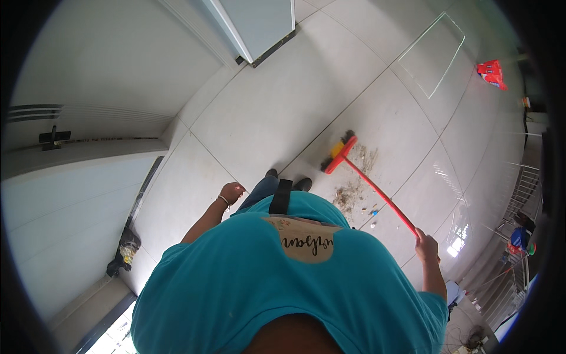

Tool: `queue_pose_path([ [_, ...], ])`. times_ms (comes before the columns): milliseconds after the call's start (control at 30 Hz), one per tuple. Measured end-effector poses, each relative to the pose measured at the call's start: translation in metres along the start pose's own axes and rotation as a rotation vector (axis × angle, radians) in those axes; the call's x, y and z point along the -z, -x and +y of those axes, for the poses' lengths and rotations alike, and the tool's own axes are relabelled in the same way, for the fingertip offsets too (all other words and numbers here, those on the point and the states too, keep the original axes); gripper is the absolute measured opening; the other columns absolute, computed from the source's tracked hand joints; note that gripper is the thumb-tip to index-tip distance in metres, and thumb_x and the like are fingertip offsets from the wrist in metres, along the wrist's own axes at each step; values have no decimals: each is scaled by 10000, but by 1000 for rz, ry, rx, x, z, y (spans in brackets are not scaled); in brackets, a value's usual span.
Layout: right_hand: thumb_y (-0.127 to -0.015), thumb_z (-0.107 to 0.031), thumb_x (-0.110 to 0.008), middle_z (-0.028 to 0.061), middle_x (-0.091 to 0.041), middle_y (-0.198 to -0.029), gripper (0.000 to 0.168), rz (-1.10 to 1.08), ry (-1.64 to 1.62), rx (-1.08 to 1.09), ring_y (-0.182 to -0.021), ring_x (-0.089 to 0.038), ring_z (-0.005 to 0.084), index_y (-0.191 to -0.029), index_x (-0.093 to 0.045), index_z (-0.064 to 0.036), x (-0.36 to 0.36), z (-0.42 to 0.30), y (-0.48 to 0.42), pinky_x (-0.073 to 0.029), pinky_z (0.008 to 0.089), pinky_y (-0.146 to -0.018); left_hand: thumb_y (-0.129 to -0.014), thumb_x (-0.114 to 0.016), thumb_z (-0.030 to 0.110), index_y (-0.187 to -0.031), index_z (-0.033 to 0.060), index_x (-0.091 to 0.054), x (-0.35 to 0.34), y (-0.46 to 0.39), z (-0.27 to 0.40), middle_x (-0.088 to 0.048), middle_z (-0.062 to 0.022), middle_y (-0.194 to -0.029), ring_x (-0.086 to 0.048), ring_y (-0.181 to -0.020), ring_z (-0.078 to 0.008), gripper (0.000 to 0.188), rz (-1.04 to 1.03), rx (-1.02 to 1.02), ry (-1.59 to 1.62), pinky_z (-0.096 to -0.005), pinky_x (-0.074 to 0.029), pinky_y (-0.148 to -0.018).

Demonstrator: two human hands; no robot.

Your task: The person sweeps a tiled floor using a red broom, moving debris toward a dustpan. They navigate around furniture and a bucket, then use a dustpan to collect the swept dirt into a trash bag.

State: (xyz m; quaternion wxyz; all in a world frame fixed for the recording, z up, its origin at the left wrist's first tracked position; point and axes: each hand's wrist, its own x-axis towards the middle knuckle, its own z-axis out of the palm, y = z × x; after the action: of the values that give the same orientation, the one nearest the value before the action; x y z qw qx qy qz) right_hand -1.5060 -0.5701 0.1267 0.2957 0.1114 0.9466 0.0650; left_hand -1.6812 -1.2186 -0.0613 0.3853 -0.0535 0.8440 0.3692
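My right hand (pixel 427 246) grips the red handle (pixel 381 194) of a broom near its upper end. The handle slants away from me to a red broom head (pixel 341 155) with yellow and dark bristles, which rests on the tiled floor ahead of my feet. Beside the head, a patch of brown dirt and crumbs (pixel 347 194) is spread over the tiles. A small blue scrap (pixel 374 213) and a white bit (pixel 372 225) lie at its near end. My left hand (pixel 232 192), with a bracelet at the wrist, hangs at my left side, fingers curled, and I see nothing in it.
My dark shoes (pixel 303 184) stand left of the dirt. A pale cabinet or panel (pixel 269 31) juts in ahead. To the left is a white door (pixel 79 190), with a dark bag (pixel 128 248) by it. A red packet (pixel 491 74) and metal racks (pixel 522 190) are at right.
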Motion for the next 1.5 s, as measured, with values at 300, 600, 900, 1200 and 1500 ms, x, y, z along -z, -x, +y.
queue_pose_path([
  [300, -814, -262, -425, 147, -597, -798, 292, 0, -438, -158, -725, -571, 334, -1099, -487, -253, 42, -94, -98, -450, 428, -630, -702, -489, 242, -750, 128, -659, 35, -53, 9, -624, -71, -746, -585, -696, -225, 210, -158, 17, -385, -326, -461, -656],
  [600, -806, -241, -376, 143, -591, -853, 295, 39, -497, 68, -803, -562, 313, -1074, -500, -224, 132, -245, -360, -441, 409, -710, -707, -513, 205, -748, 67, -636, 123, -145, 81, -612, -70, -675, -577, -614, -192, 189, -63, 132, -75, -305, -468, -596],
  [900, -773, -199, -410, 120, -585, -909, 284, 1, -539, 41, -864, -551, 286, -1010, -565, -217, 138, -134, -389, -436, 369, -740, -722, -499, 179, -779, 23, -608, 172, -214, 141, -595, -73, -676, -565, -601, -146, 199, -21, 90, 157, -263, -461, -558],
  [1200, -773, -186, -391, 124, -581, -864, 254, -176, -334, -291, -810, -544, 316, -972, -549, -182, 203, 17, -245, -436, 392, -687, -714, -502, 151, -762, 48, -641, 170, -230, 142, -601, -71, -629, -578, -573, -148, 180, -157, 62, -190, -267, -478, -550],
  [1500, -765, -239, -479, 110, -598, -866, 280, -10, -424, -124, -785, -567, 302, -1033, -557, -247, 238, 15, -386, -461, 380, -687, -755, -460, 172, -772, 145, -651, 120, -272, 168, -624, -46, -737, -583, -684, -164, 194, -87, 36, -135, -330, -471, -622],
])
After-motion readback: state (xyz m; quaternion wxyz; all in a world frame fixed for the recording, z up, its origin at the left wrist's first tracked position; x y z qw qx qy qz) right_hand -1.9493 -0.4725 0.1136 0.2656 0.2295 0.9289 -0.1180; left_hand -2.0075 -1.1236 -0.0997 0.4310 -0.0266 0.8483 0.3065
